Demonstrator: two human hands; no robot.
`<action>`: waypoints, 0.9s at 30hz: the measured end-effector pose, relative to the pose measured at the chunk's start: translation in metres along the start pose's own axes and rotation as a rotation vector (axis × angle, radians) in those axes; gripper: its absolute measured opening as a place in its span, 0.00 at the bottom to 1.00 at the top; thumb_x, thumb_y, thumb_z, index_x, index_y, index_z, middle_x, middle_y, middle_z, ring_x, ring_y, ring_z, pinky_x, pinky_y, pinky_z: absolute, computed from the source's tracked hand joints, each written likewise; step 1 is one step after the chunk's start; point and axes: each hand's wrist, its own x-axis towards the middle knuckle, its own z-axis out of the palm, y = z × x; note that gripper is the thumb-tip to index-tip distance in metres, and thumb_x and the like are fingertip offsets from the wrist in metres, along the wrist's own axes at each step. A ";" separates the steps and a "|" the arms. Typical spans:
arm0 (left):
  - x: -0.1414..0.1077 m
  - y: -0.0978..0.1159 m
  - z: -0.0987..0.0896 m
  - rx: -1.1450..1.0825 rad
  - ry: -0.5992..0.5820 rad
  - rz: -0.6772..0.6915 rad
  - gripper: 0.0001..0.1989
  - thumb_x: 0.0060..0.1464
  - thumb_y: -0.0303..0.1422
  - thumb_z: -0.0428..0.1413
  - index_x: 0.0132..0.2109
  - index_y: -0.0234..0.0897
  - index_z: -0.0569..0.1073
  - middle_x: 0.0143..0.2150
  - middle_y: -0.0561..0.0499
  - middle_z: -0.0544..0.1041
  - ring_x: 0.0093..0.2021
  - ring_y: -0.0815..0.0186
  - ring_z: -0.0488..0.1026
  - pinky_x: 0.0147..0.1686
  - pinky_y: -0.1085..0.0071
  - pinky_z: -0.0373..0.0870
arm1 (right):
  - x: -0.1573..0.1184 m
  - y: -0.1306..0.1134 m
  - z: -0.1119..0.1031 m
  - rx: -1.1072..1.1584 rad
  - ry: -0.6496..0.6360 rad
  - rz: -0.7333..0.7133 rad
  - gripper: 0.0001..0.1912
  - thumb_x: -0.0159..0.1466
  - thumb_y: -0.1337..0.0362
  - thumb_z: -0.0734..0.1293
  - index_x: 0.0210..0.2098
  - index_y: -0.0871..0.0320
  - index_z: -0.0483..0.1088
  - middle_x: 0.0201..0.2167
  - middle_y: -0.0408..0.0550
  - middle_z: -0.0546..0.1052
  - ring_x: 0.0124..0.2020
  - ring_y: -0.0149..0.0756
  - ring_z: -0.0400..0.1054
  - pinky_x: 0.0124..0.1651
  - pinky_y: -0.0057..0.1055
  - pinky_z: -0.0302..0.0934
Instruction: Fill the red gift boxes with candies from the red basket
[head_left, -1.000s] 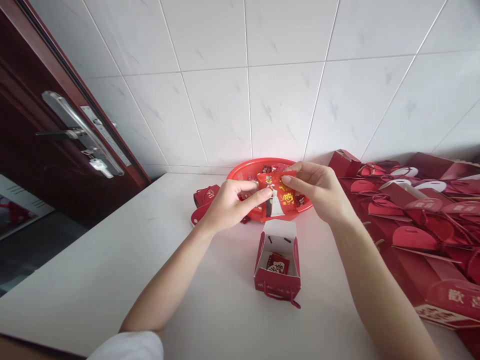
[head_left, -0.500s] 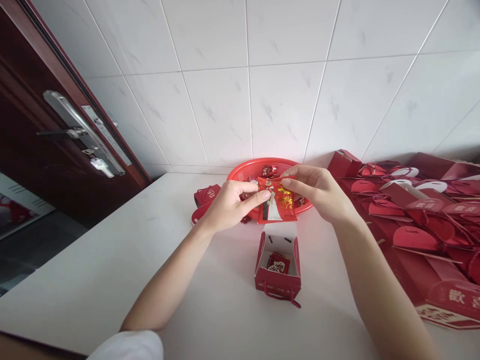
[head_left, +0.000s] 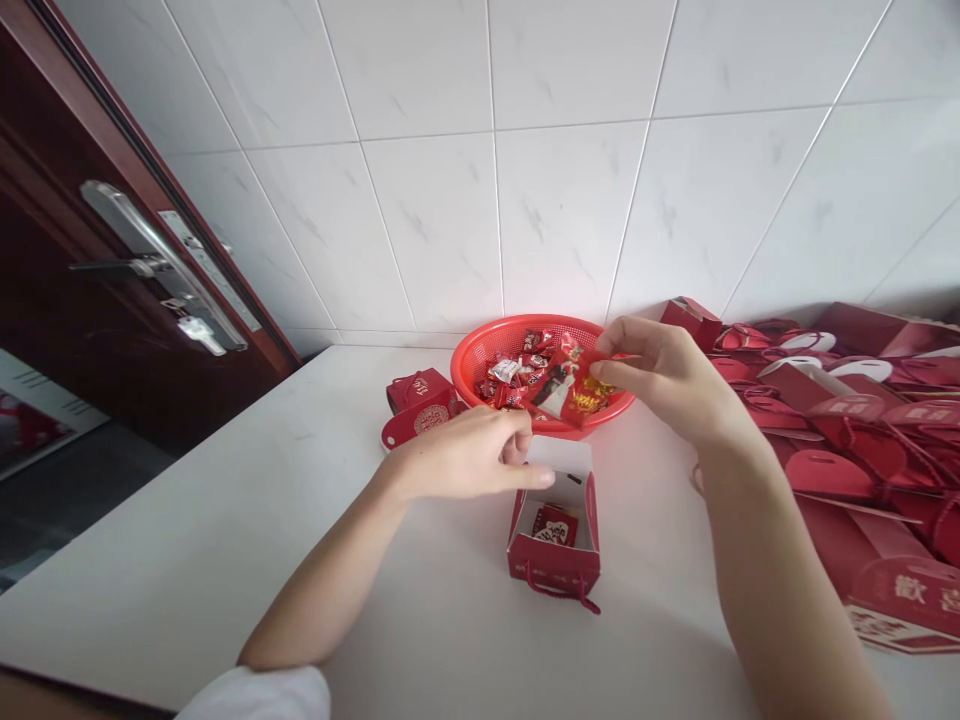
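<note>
Between the thumb and fingers of my right hand (head_left: 660, 375) is a red printed packet (head_left: 571, 385), held at its right edge over the red basket (head_left: 480, 345). Wrapped sweets (head_left: 517, 370) lie in that basket. My left hand (head_left: 476, 455) holds nothing; its thumb is apart from the curled fingers, above the left rim of an open red box (head_left: 555, 560). A small red packet (head_left: 555, 525) lies inside the box, whose cord handle hangs over the front.
Another red box (head_left: 420, 400) lies left of the basket. Many red boxes (head_left: 832, 465) with cords are piled on the right side of the white table (head_left: 420, 620). Behind is a tiled wall (head_left: 562, 220); a dark door (head_left: 67, 230) stands at the left.
My left hand has let go of the red packet and moved down towards the open box. My right hand has moved slightly right, with the packet now tilted.
</note>
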 end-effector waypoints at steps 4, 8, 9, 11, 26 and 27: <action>0.000 -0.003 -0.001 0.030 -0.184 0.022 0.12 0.54 0.35 0.57 0.27 0.39 0.63 0.25 0.55 0.72 0.26 0.69 0.68 0.24 0.73 0.58 | -0.003 -0.006 0.005 0.147 -0.235 0.002 0.08 0.58 0.67 0.71 0.29 0.57 0.66 0.27 0.42 0.69 0.28 0.30 0.63 0.30 0.28 0.58; 0.006 -0.017 -0.009 -0.062 -0.232 0.063 0.06 0.54 0.32 0.55 0.29 0.38 0.70 0.31 0.55 0.75 0.25 0.70 0.66 0.25 0.74 0.58 | -0.001 -0.004 0.007 0.197 -0.334 -0.012 0.11 0.57 0.66 0.72 0.29 0.57 0.64 0.28 0.42 0.68 0.29 0.29 0.63 0.30 0.27 0.59; 0.008 -0.021 -0.010 -0.099 -0.233 0.091 0.03 0.53 0.32 0.55 0.32 0.38 0.72 0.33 0.54 0.76 0.27 0.70 0.67 0.27 0.74 0.60 | 0.000 -0.002 0.007 0.204 -0.355 -0.015 0.11 0.57 0.66 0.72 0.29 0.57 0.64 0.29 0.42 0.69 0.29 0.29 0.63 0.30 0.27 0.59; 0.013 -0.026 -0.012 -0.190 -0.248 0.151 0.05 0.52 0.30 0.55 0.37 0.38 0.75 0.36 0.53 0.78 0.32 0.67 0.71 0.31 0.74 0.64 | 0.001 0.001 0.007 0.202 -0.414 -0.022 0.11 0.58 0.66 0.72 0.29 0.57 0.64 0.29 0.43 0.70 0.29 0.30 0.64 0.31 0.28 0.60; 0.018 -0.031 -0.011 -0.099 -0.162 0.122 0.15 0.52 0.25 0.55 0.44 0.39 0.83 0.40 0.49 0.83 0.39 0.62 0.78 0.37 0.73 0.69 | -0.013 0.006 0.043 -0.769 -0.699 0.081 0.11 0.58 0.79 0.61 0.32 0.56 0.64 0.32 0.47 0.74 0.28 0.32 0.63 0.25 0.28 0.48; 0.018 -0.033 -0.011 -0.106 -0.152 0.119 0.14 0.52 0.25 0.56 0.43 0.39 0.83 0.40 0.49 0.84 0.39 0.62 0.78 0.37 0.73 0.69 | -0.013 0.007 0.044 -0.831 -0.721 0.093 0.11 0.56 0.80 0.61 0.30 0.57 0.64 0.32 0.47 0.73 0.27 0.32 0.62 0.25 0.28 0.47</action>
